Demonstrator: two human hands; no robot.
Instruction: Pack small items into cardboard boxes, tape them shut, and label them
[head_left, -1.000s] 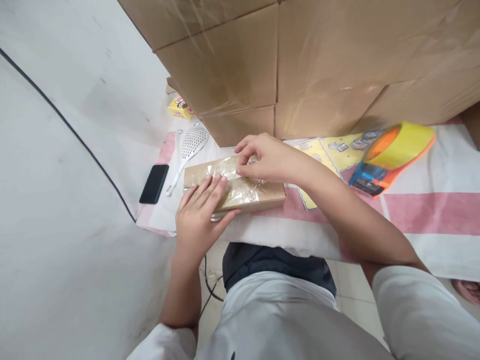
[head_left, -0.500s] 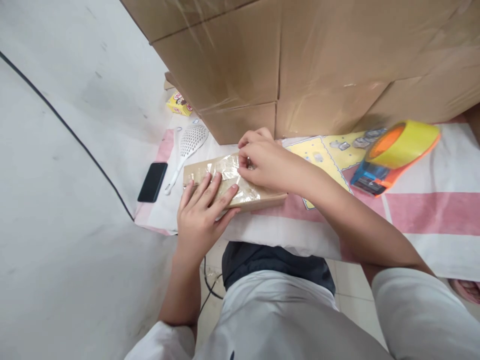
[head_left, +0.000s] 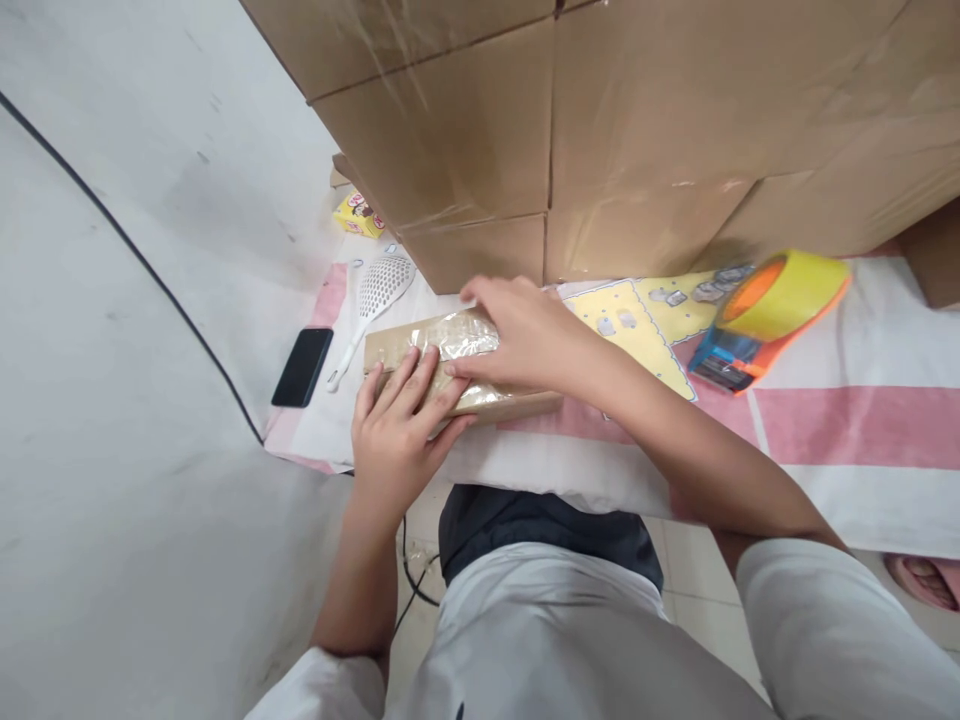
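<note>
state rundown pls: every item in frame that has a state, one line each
small cardboard box: flat on the cloth, shut, clear tape across its top
left hand: open, flat on the box
right hand: open, palm pressing the tape
tape dispenser: resting on the cloth, untouched
phone: screen dark
slotted spoon: lying flat, untouched
large cartons: stacked, taped shut

1. We see short white sleeves (head_left: 840, 630) at the lower corners of the frame, ending above the elbows.
2. We see bare forearms, a bare left hand (head_left: 394, 430) and right hand (head_left: 525, 335), no rings or watch.
3. We see a dark waistband (head_left: 540, 520) above a pale grey garment at bottom centre.
</note>
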